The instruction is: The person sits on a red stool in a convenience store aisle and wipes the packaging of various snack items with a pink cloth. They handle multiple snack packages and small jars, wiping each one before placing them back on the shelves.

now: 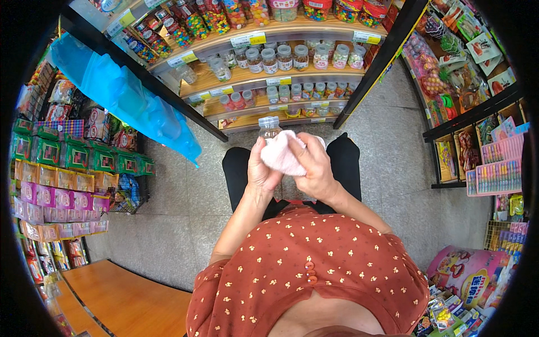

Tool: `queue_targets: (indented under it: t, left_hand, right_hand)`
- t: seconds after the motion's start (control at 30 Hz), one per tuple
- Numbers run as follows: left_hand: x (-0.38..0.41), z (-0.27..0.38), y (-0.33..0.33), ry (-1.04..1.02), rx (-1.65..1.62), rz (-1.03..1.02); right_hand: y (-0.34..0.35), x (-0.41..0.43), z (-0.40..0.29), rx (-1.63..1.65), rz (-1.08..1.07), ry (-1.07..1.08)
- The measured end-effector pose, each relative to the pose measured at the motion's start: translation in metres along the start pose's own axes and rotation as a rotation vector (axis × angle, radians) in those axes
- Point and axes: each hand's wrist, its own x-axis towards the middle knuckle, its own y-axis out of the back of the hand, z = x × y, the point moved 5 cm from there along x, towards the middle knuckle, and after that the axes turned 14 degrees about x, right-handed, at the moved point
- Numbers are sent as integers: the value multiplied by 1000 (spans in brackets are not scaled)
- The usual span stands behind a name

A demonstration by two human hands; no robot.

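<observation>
A small clear jar with a translucent lid stands tilted in my left hand, its lower part hidden behind a cloth. My right hand grips the pale pink cloth and presses it against the jar's side. The jar's contents are mostly covered. Both hands are close together above my knees, in front of the shelf unit. On the middle shelf before me stand several similar lidded jars of small sweets or snacks.
Plastic candy jars line the upper shelf. A blue plastic sheet hangs at the left shelf post. Packaged snacks hang farther left. A wooden counter is behind at lower left, and display racks stand at right.
</observation>
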Motion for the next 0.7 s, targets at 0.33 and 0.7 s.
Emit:
queue_targets:
  t: [0.33, 0.7]
  left_hand:
    - [-1, 25, -26, 1, 29, -269]
    - [-3, 28, -18, -38, 63, -162]
  right_hand:
    - [-9, -20, -10, 116, -184, -27]
    - [0, -27, 18, 455, 11, -437]
